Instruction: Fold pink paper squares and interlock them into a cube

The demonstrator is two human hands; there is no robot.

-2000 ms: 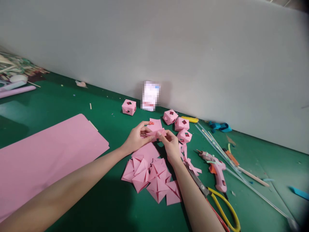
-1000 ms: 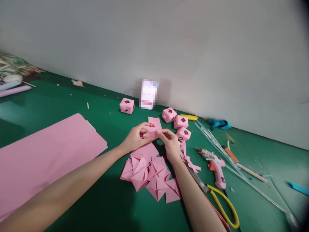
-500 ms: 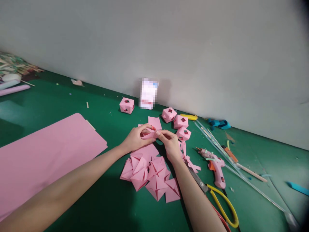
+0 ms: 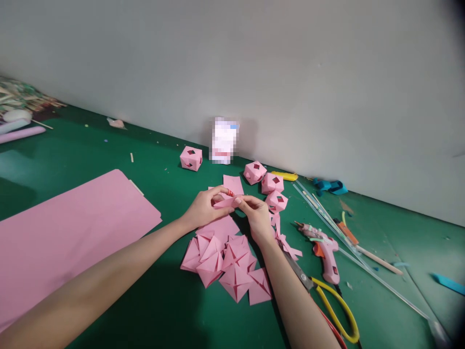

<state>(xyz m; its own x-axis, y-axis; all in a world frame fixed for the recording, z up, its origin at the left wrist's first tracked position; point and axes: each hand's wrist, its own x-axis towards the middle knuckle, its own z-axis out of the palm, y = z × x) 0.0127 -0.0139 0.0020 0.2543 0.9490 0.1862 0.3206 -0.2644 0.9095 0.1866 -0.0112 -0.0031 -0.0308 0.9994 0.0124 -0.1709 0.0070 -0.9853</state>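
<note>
Across the near part of the green table (image 4: 163,310), folded pink squares (image 4: 236,266) lie overlapping in a loose pile, their triangular flaps partly raised. To their right, scissors (image 4: 304,278) with yellow handles lie partly behind the right forearm, the blades near narrow pink scraps (image 4: 288,249). Large pink sheets (image 4: 80,213) spread at the left, beneath the left forearm. A pink glue gun (image 4: 329,257) with an orange trigger rests well to the right, beside clear sticks (image 4: 348,242).

Just beyond the pile and over a flat pink sheet (image 4: 221,228), the left hand (image 4: 201,208) has its fingers clamped on a folded pink piece (image 4: 225,202). The right hand (image 4: 258,218) pinches the piece's right end, thumb and forefinger together, touching or nearly touching the left fingertips. Two seconds ago a pointed flap stuck out past the right thumb; now that end is tucked out of sight, and the red-marked left fingertip has come down from the small pink sheet (image 4: 233,184) behind toward the piece.

Farther back, three pink paper boxes (image 4: 272,184) with diamond-shaped openings sit close together, near a yellow tool (image 4: 285,175); a single pink box (image 4: 191,159) stands apart on the left. Behind, a bright, pixelated panel (image 4: 223,140) stands against the grey wall (image 4: 232,63), unmoved.
</note>
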